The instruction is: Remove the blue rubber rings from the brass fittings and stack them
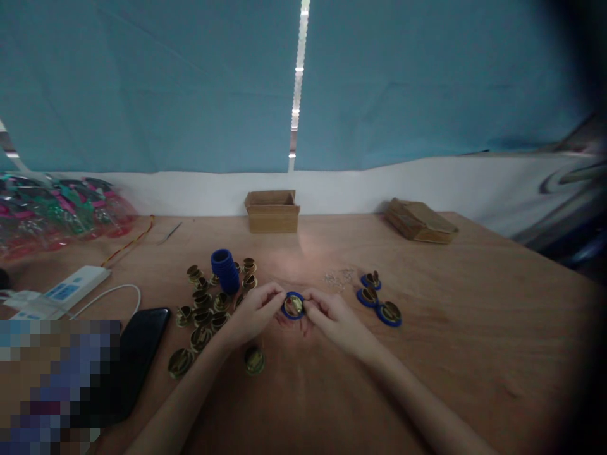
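Between my two hands, just above the table, is a round gold-coloured metal piece with a blue ring around it (pixel 293 306). My left hand (pixel 258 309) pinches its left edge, and my right hand (pixel 334 314) pinches the right edge. Left of my left hand lie several loose gold round metal pieces (pixel 202 338) around a stack of blue rings (pixel 226 270). One more gold piece (pixel 255 360) sits near my left wrist. To the right of my right hand rest three gold pieces fitted with blue rings (pixel 389 313). Small shiny bits (pixel 339 277) are scattered beyond my hands.
An open cardboard box (pixel 274 219) stands at the back, and another box (pixel 421 221) lies at the back right. At left are a white power strip (pixel 71 291) with cables, a black phone (pixel 137 357), a thin tool (pixel 169 233) and clear plastic items (pixel 71 212).
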The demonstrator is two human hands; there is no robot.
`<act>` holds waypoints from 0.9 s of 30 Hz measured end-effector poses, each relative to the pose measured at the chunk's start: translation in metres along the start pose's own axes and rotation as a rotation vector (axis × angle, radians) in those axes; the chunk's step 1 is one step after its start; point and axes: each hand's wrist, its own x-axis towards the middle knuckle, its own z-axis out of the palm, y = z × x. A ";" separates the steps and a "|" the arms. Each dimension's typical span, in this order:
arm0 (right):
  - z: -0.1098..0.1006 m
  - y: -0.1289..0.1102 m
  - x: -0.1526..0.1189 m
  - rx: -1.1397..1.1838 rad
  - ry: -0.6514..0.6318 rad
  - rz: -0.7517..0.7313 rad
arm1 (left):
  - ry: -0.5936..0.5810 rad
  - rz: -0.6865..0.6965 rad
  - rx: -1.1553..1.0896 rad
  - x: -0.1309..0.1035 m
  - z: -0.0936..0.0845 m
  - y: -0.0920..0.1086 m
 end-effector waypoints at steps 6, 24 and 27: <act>0.003 0.003 0.002 0.036 0.070 0.017 | 0.070 -0.083 -0.196 0.005 0.005 -0.011; 0.011 0.013 0.002 0.000 0.157 0.002 | -0.067 -0.069 -0.472 -0.002 0.013 -0.008; 0.011 0.011 0.000 -0.045 0.147 -0.012 | -0.081 -0.075 -0.455 -0.002 0.011 -0.008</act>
